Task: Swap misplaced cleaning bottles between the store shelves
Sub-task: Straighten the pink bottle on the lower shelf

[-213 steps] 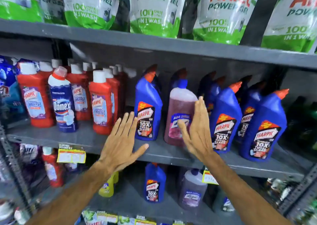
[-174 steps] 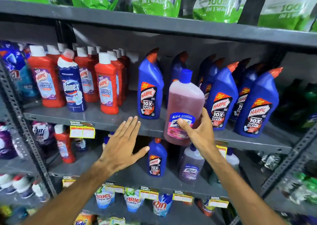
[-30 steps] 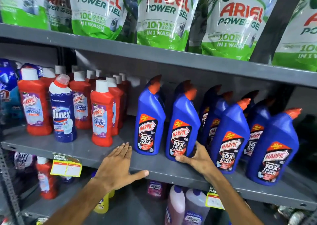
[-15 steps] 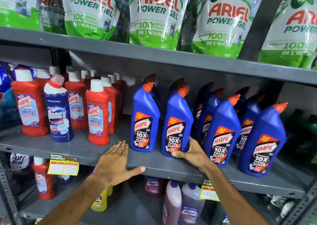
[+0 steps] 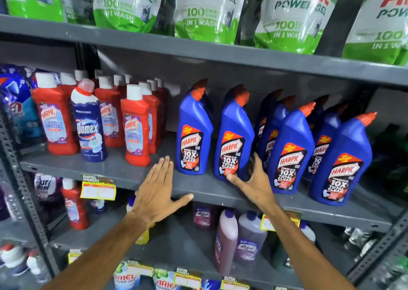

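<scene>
Both hands (image 5: 157, 192) open, right beside blue Harpic bottle (image 5: 234, 135), not gripping

Both bare forearms reached up and forward from the bottom of the view, converging slightly. The left hand (image 5: 157, 192) lay flat, palm down, its fingers (image 5: 164, 168) straight and close together, pointing away, with the thumb splayed out to the right. The right hand (image 5: 254, 182) was open and empty, palm turned leftward, fingers spread and slightly curled, thumb stretched out to the left. The hands stayed apart.
</scene>
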`<state>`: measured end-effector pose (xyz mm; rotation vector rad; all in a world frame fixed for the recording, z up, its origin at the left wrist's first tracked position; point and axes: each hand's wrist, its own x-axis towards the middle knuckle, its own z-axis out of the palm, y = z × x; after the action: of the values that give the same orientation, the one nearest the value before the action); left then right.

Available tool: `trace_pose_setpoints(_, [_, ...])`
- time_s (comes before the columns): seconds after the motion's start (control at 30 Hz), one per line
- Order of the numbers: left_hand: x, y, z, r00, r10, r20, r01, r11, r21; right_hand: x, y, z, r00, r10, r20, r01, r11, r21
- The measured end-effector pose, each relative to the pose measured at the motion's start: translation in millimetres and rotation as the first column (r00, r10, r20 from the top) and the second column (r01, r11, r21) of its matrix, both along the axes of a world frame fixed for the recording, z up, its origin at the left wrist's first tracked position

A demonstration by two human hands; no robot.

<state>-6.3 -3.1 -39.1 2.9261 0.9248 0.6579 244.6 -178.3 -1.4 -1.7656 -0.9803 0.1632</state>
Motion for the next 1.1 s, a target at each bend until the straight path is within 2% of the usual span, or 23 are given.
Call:
trace_pose_setpoints(0.1, [-18, -30, -49, 0.988, -0.141, 0.068, 0.132, 0.984, 0.124, -39, -29, -24, 0.959, -0.199, 0.202, 0.166, 0.972, 0.168])
trace_pose_setpoints(0.17, [-29, -44, -88, 0.974, -0.22, 0.048, 0.212, 0.967, 0.14, -62, -45, -55, 0.895, -0.275, 0.351, 0.166, 0.936, 0.31])
trace_pose_setpoints(0.23, [-35, -49, -123, 0.97, -0.244, -0.003, 0.243, 0.963, 0.113, -78, -55, -98, 0.85, -0.279, 0.447, 0.138, 0.937, 0.322])
trace_pose_setpoints(0.27, [-36, -50, -139, 0.969, -0.244, -0.036, 0.246, 0.966, 0.079, -84, -59, -120, 0.856, -0.256, 0.449, 0.134, 0.949, 0.285])
trace_pose_setpoints(0.4, [-34, -46, -193, 0.962, -0.228, -0.148, 0.218, 0.973, -0.08, -93, -64, -186, 0.958, -0.233, 0.165, 0.222, 0.971, 0.084])
trace_pose_setpoints(0.5, [-24, -31, -235, 0.956, -0.22, -0.196, 0.195, 0.971, -0.138, -91, -55, -228, 0.958, -0.287, -0.029, 0.287, 0.958, -0.014])
trace_pose_setpoints(0.63, [-4, -1, -294, 0.941, -0.199, -0.273, 0.132, 0.96, -0.248, -79, -38, -281, 0.912, -0.361, -0.193, 0.357, 0.932, -0.06])
trace_pose_setpoints(0.8, [15, 25, -336, 0.917, -0.2, -0.346, 0.087, 0.945, -0.317, -68, -18, -324, 0.898, -0.4, -0.183, 0.397, 0.916, -0.055])
trace_pose_setpoints(1.0, [24, 35, -348, 0.928, -0.208, -0.31, 0.114, 0.949, -0.295, -64, -3, -350, 0.848, -0.486, -0.211, 0.489, 0.871, -0.038])
trace_pose_setpoints(1.1, [24, 35, -352, 0.931, -0.199, -0.307, 0.113, 0.954, -0.277, -65, 6, -351, 0.875, -0.429, -0.224, 0.432, 0.901, -0.038])
